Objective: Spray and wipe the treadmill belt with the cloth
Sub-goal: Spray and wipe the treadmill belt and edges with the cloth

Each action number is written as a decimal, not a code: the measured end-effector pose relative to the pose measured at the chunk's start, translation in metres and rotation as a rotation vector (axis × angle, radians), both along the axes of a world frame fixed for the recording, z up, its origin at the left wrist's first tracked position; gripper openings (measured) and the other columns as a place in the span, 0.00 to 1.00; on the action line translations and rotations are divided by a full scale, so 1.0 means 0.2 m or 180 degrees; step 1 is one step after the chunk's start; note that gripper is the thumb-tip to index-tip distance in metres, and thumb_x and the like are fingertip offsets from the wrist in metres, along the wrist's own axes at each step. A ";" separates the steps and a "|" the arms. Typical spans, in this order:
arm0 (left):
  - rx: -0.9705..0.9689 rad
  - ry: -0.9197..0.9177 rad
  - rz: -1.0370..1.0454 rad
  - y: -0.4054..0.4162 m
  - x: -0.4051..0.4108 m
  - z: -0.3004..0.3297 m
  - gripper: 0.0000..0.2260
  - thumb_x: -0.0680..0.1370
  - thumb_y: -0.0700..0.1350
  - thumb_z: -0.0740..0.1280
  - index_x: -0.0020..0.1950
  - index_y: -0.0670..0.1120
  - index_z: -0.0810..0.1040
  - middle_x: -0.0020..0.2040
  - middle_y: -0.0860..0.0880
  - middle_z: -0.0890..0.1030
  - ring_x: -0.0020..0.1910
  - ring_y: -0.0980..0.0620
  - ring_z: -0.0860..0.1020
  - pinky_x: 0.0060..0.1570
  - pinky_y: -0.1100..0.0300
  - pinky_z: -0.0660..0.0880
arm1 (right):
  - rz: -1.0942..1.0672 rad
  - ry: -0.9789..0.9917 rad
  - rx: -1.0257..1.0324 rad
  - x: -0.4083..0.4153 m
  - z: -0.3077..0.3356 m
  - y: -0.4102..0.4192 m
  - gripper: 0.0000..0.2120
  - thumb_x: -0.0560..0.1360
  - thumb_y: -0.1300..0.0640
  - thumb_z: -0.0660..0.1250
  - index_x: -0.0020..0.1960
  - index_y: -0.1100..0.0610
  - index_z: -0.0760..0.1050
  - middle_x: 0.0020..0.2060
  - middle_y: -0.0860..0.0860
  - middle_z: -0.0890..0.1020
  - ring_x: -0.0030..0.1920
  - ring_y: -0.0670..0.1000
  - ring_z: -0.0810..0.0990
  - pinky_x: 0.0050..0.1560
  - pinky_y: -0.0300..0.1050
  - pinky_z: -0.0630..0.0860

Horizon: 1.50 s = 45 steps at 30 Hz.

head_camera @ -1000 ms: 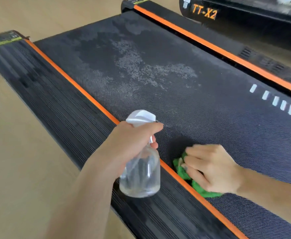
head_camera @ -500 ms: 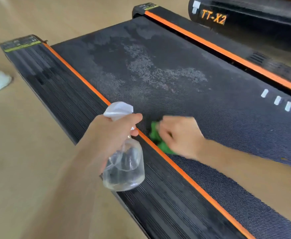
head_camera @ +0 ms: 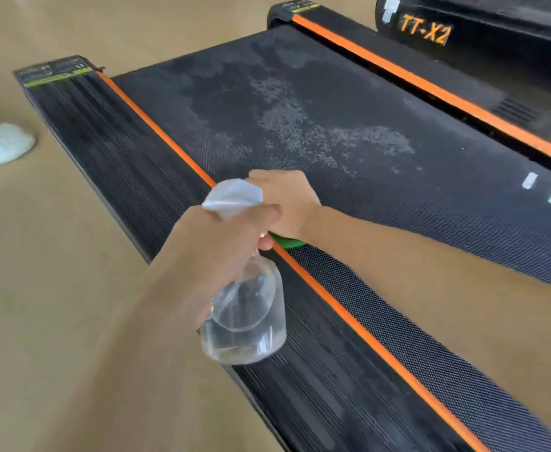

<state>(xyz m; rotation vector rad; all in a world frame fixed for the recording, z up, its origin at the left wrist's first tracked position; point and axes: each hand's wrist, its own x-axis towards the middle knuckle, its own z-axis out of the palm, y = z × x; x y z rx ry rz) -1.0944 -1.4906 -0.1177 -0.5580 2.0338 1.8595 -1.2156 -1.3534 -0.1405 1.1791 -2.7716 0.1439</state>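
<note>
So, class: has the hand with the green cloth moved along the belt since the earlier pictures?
Yes. The right hand with the cloth slid forward along the orange strip, toward the belt's wet patch.

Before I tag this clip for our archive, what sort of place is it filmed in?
Probably a home or a small workout room, though I can't be sure. A treadmill belt with orange side strips sits directly on a plain tan floor, and a black unit marked TT-X2 lies beside it.

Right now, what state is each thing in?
Spray bottle: lifted, gripped by left hand, partly filled.
Green cloth: pressed on belt under right hand.
Treadmill belt: droplet patches mid-belt.
White object on floor: blurred, unclear.
</note>
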 end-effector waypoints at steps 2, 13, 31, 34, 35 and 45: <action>-0.0077 0.0052 0.0313 0.03 0.03 0.14 0.14 0.53 0.63 0.77 0.34 0.61 0.88 0.32 0.56 0.87 0.52 0.41 0.89 0.53 0.35 0.85 | -0.0150 -0.0113 -0.0109 0.01 0.01 -0.03 0.06 0.77 0.50 0.55 0.42 0.48 0.67 0.39 0.44 0.67 0.45 0.55 0.78 0.37 0.47 0.64; -0.0064 -0.0049 0.0567 0.12 0.05 0.29 0.11 0.76 0.55 0.77 0.44 0.48 0.86 0.40 0.50 0.90 0.51 0.36 0.89 0.60 0.39 0.84 | 0.0485 -0.0087 -0.0410 0.62 0.01 0.79 0.16 0.83 0.55 0.58 0.36 0.56 0.68 0.34 0.50 0.70 0.34 0.54 0.69 0.32 0.52 0.70; -0.0025 -0.0196 0.0687 0.04 0.00 0.21 0.10 0.71 0.54 0.81 0.35 0.50 0.87 0.36 0.52 0.89 0.43 0.39 0.89 0.59 0.34 0.84 | 0.0168 -0.0378 -0.0469 0.67 0.03 0.77 0.16 0.83 0.55 0.59 0.37 0.55 0.69 0.35 0.46 0.68 0.34 0.51 0.70 0.33 0.48 0.71; -0.0066 -0.0165 0.0571 0.07 0.01 0.23 0.12 0.75 0.56 0.77 0.41 0.49 0.85 0.40 0.52 0.90 0.49 0.38 0.89 0.61 0.40 0.84 | 0.0338 -0.0123 -0.0359 0.64 0.01 0.82 0.16 0.82 0.56 0.59 0.35 0.55 0.69 0.34 0.48 0.68 0.33 0.52 0.68 0.31 0.47 0.69; -0.0076 -0.0135 0.0532 0.07 0.01 0.24 0.12 0.75 0.57 0.77 0.42 0.49 0.85 0.40 0.52 0.90 0.49 0.39 0.89 0.60 0.41 0.84 | 0.0418 -0.0005 -0.0361 0.59 0.00 0.77 0.16 0.82 0.56 0.59 0.35 0.55 0.68 0.34 0.49 0.68 0.32 0.53 0.68 0.31 0.48 0.68; 0.0154 -0.0219 0.0334 0.01 0.00 0.21 0.18 0.59 0.60 0.80 0.35 0.47 0.86 0.33 0.50 0.88 0.33 0.41 0.86 0.55 0.36 0.85 | -0.0385 0.0125 -0.0091 -0.13 -0.05 -0.17 0.13 0.78 0.50 0.49 0.37 0.50 0.64 0.33 0.46 0.64 0.38 0.52 0.74 0.30 0.43 0.52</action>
